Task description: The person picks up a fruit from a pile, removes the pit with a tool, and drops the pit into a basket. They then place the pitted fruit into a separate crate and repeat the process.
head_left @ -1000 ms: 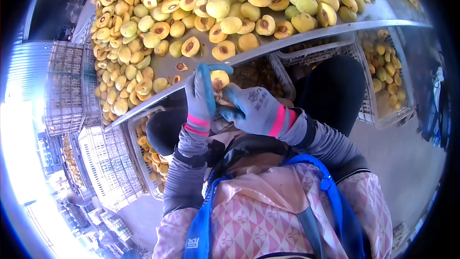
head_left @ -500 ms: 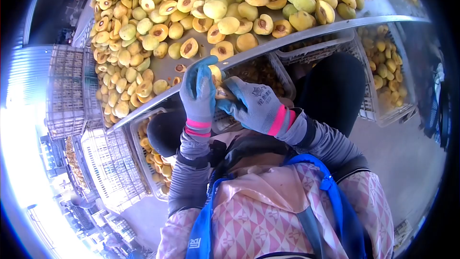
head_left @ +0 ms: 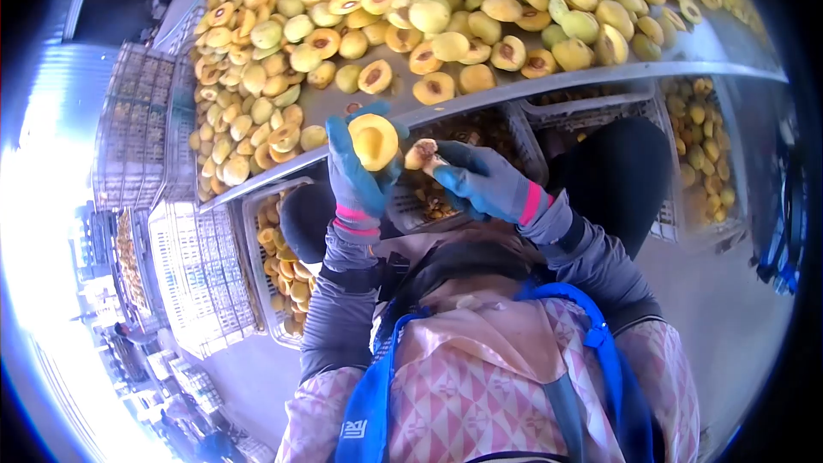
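Note:
My left hand [head_left: 358, 178], in a grey-blue glove, is closed around a yellow peach half [head_left: 374, 142]. Its cut face is turned up and has a smooth hollow with no pit in it. Just to the right, my right hand [head_left: 490, 185], gloved too, pinches a small brown and pale lump [head_left: 421, 154] that looks like a pit with flesh on it. A narrow gap separates this lump from the peach half. Whether a tool is also in my right fingers is hidden. Many peach halves [head_left: 375, 76], several with pits showing, lie on the metal table beyond.
The table's raised metal rim [head_left: 480, 99] runs just past my hands. Below it stands a crate [head_left: 525, 141] with brown scraps. Crates of peach halves stand at the left [head_left: 267, 313] and right [head_left: 733, 154]. Stacked white crates [head_left: 201, 279] are farther left.
My hands have moved apart. The peach half now faces up with its hollow bare, and the brown lump is away from it in my right fingers. The view has shifted slightly.

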`<state>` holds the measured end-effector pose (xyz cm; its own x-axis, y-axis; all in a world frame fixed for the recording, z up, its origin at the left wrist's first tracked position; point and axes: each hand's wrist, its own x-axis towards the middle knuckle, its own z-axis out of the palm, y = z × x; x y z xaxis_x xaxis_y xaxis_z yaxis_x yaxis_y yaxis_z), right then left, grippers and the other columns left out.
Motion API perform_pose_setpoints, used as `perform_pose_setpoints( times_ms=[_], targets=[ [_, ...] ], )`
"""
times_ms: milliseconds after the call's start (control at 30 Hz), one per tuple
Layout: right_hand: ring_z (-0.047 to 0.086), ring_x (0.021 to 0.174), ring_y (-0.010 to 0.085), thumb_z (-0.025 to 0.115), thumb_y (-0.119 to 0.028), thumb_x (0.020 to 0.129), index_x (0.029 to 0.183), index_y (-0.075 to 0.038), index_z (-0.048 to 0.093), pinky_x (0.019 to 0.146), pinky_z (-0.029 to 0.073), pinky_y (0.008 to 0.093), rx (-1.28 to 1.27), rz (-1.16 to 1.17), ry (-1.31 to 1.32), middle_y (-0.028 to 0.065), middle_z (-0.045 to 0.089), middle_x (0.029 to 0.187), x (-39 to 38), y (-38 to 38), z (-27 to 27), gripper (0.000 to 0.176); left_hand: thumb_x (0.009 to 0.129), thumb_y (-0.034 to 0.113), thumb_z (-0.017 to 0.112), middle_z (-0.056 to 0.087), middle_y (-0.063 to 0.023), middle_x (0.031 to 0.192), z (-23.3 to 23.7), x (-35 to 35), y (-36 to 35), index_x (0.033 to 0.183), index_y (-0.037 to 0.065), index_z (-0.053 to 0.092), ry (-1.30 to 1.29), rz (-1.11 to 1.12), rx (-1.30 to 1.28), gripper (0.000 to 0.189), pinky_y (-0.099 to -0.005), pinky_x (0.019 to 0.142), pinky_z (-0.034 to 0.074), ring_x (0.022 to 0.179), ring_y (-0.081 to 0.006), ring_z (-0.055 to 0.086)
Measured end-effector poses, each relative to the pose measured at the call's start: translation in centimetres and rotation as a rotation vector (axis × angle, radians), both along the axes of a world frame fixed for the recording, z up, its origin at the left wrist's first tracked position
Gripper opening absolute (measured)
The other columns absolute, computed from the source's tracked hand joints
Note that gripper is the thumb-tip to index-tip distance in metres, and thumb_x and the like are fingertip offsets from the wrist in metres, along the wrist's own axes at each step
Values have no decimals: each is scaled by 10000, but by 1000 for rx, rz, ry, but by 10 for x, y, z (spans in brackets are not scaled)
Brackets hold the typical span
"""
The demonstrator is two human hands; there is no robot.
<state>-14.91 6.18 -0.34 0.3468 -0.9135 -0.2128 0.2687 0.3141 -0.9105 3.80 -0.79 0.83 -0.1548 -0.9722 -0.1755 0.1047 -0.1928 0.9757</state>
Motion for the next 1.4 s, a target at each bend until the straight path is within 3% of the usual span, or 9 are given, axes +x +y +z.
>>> perform_pose_setpoints(
  times_ms=[33,267,300,333,600,800,967,1233,1400],
  targets=[
    [678,759,242,570,-280,905,1202,-44,557,614,509,389,-578,-331,339,117,682,909,26,-11,-75,380,977,576,311,667,-83,812,1,10,-1,1120,42,574,131,5,88,612,-197,451,437,608,-131,598],
    [663,948,358,534,-212,837,1229,-95,563,816,523,452,-462,541,1460,181,672,1055,24,-12,-135,410,988,551,317,657,-90,794,39,121,27,1163,31,569,-90,228,-204,604,-178,414,372,504,-97,521],
    [653,979,351,537,-221,835,1224,-107,567,830,520,455,-403,704,1545,174,672,1062,23,-12,-158,407,1001,505,330,650,-62,802,28,157,32,1175,33,561,-818,260,-670,553,-163,416,358,502,-82,511],
    [644,1010,343,540,-230,833,1219,-119,572,844,516,457,-335,859,1633,167,672,1069,26,-13,-171,403,1005,482,344,636,-31,795,27,181,37,1168,38,567,-264,488,-288,523,-156,411,339,495,-71,502],
    [614,1060,355,566,-302,829,1268,-101,546,909,489,442,-337,644,1563,194,644,1120,27,-19,-145,483,951,483,478,624,-20,787,-140,479,157,1161,129,595,-597,955,57,427,-263,438,442,527,-148,551],
    [588,1060,410,555,-362,847,1315,-91,480,904,470,497,-387,549,1426,233,622,1142,17,-18,-172,546,877,450,630,626,-50,1072,-168,489,194,1305,163,538,-797,905,408,524,-330,520,536,742,-172,635],
    [542,1138,416,523,-398,877,1412,-97,369,956,443,493,-151,649,1499,241,546,1276,35,-31,-162,632,809,391,686,559,-227,1259,-155,491,162,1292,120,561,-1398,882,383,568,-436,1021,388,1202,-387,503],
    [385,1313,408,513,-405,910,1458,-91,308,1072,342,457,-324,768,1557,235,372,1450,41,-34,-173,664,773,260,693,620,-147,1169,-230,565,158,1077,159,687,-1374,614,414,321,-426,940,456,1074,-373,580],
    [400,1297,410,547,-357,901,1447,-91,336,1069,344,458,-210,743,1557,242,402,1422,68,-44,-146,642,758,333,743,599,-139,1176,-131,468,107,1032,146,684,-1448,606,-99,337,-427,918,464,1054,-362,574]
  ],
)
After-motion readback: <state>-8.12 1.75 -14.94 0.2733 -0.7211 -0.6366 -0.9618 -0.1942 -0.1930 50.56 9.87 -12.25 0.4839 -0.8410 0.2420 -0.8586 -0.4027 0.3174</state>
